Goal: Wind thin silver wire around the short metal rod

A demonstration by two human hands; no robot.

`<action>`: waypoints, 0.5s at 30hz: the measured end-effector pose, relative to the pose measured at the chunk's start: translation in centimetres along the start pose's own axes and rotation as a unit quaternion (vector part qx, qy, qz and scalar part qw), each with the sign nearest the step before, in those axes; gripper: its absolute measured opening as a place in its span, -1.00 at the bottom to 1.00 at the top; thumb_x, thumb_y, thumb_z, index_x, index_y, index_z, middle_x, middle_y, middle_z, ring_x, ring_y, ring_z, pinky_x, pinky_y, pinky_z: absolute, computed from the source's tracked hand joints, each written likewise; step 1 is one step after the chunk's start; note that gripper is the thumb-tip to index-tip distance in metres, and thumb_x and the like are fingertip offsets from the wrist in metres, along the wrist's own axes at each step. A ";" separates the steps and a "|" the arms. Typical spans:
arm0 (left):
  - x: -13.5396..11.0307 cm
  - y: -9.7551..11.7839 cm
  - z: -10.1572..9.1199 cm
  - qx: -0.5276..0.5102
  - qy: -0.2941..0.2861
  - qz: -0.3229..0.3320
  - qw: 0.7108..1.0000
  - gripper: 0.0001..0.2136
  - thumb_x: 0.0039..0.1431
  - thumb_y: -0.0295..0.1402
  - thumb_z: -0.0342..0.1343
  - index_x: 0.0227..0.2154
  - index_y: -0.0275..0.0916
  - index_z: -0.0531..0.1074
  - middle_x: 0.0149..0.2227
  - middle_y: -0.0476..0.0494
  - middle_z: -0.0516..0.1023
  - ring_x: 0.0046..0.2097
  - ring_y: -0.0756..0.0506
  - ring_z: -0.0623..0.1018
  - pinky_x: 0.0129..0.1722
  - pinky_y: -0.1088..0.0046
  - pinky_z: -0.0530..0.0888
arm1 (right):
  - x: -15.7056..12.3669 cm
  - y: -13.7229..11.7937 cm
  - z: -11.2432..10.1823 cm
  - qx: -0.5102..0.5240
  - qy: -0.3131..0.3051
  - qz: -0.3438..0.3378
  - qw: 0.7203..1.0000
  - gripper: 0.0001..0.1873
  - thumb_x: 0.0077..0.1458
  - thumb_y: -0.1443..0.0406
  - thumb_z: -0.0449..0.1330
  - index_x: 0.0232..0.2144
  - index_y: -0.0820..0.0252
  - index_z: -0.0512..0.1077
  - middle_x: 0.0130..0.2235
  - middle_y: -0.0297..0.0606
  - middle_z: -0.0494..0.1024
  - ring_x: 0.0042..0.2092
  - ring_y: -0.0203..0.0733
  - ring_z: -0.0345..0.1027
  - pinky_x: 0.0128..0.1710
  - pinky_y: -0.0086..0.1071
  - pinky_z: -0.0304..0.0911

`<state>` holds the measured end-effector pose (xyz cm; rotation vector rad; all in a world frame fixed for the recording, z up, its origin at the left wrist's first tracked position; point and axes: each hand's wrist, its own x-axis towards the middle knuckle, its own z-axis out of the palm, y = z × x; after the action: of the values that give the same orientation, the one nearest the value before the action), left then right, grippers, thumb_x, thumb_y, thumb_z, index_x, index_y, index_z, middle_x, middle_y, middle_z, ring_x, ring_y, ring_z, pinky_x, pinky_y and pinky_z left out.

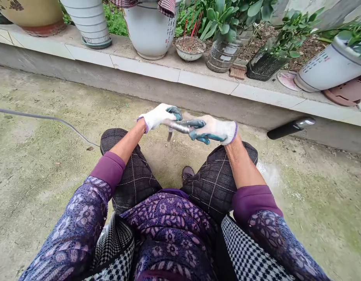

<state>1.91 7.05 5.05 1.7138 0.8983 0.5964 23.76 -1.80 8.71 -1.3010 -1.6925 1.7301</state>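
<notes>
Seated person, viewed from the head camera. Both hands wear white knit gloves with dark green coated fingers. The left hand (158, 116) and right hand (216, 131) meet in the air above the gap between the knees, over the concrete ground (36, 164). Between them is a short metal rod (179, 127), lying roughly level. The left fingers (175, 113) are clenched round its near end. The right fingers (198, 124) are curled and grasping the other end. A small part hangs below the rod at the left hand; what it is cannot be told. Judgement: one hand at each end steadies the piece and lets either hand twist against the other, and the coated gloves add grip on smooth metal. A shoe (187, 173) shows directly beneath. A black cylinder (286, 129) with a shiny tip lies on the ground against the foot of the ledge (145, 68), to the right, well apart from the hands. A grey cable (45, 117) runs in from the left edge. Plant pots, among them a white pot (149, 33), stand along the ledge.
</notes>
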 end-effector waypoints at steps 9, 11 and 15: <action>0.3 0.8 1.9 0.115 -0.026 0.006 0.993 -0.81 -0.12 -0.58 0.15 -0.45 -0.32 0.64 -0.50 -0.03 0.56 -0.41 -0.03 0.44 -0.35 0.47 0.36 | 1.0 0.7 1.3 -0.136 0.016 0.029 0.990 -0.57 -0.01 0.44 0.34 -0.03 0.22 0.54 -0.47 -0.38 0.58 -0.65 -0.42 0.24 -0.75 -0.58 0.10; 0.7 0.9 1.8 0.103 0.007 0.013 0.995 -0.82 -0.14 -0.59 0.18 -0.45 -0.31 0.64 -0.51 -0.04 0.56 -0.42 -0.03 0.45 -0.34 0.47 0.38 | 0.9 0.3 1.5 -0.141 0.042 0.029 0.989 -0.58 0.01 0.46 0.33 -0.03 0.25 0.49 -0.45 -0.35 0.58 -0.64 -0.42 0.25 -0.75 -0.58 0.12; 1.2 0.6 1.9 0.098 0.044 0.015 0.994 -0.83 -0.18 -0.59 0.20 -0.50 -0.28 0.63 -0.57 -0.02 0.53 -0.48 -0.02 0.41 -0.39 0.47 0.36 | 0.3 -0.2 2.0 -0.173 0.102 0.045 0.979 -0.71 -0.04 0.48 0.37 -0.25 0.25 0.44 -0.55 -0.40 0.48 -0.65 -0.39 0.26 -0.77 -0.58 0.11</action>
<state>4.21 6.84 4.94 1.8917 1.0222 0.6253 21.94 -2.61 8.46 -1.6652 -1.8946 1.3290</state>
